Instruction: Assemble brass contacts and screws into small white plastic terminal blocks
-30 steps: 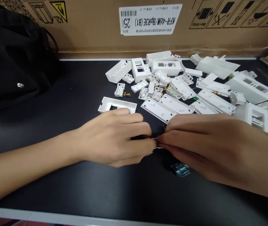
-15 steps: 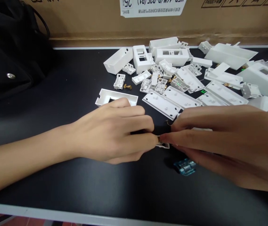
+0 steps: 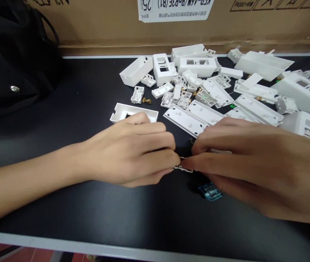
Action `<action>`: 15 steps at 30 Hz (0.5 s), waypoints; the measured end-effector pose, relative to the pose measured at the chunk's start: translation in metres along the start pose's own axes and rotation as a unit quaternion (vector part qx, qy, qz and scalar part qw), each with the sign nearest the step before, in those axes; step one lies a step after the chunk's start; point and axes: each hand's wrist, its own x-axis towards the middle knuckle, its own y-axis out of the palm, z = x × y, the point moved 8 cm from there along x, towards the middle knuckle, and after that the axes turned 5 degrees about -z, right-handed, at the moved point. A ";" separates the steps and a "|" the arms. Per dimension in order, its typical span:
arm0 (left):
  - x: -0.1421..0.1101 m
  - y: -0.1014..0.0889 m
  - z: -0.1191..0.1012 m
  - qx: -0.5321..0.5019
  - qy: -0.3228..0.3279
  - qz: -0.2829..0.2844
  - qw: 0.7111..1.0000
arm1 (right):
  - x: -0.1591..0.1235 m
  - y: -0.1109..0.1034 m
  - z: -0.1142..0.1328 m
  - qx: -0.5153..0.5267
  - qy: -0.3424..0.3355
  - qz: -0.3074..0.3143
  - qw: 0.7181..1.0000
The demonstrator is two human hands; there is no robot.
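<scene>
While the left hand [image 3: 127,154] and right hand [image 3: 242,163] meet near the middle of the worktop [image 3: 62,207], their fingertips pinch a small white plastic piece [image 3: 182,168] from both sides. A blue translucent part [image 3: 210,192] lies just under the right hand, with dark surface running on to the near edge. White plastic housings [image 3: 198,66] crowd the far edge beside a cardboard carton [image 3: 171,36]. A white frame cover [image 3: 122,113] sits just behind the left hand, and a black bag [image 3: 10,54] fills the far left corner.
</scene>
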 end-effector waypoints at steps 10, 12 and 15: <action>-0.001 0.002 0.000 0.011 0.001 0.005 1.000 | 0.000 0.003 0.000 0.004 0.006 0.039 0.999; -0.002 0.002 -0.001 0.014 0.004 0.002 1.000 | 0.001 0.003 0.000 0.008 0.004 0.040 0.999; -0.003 0.003 -0.001 0.009 0.001 0.002 1.000 | 0.001 0.004 0.001 0.010 0.005 0.043 0.999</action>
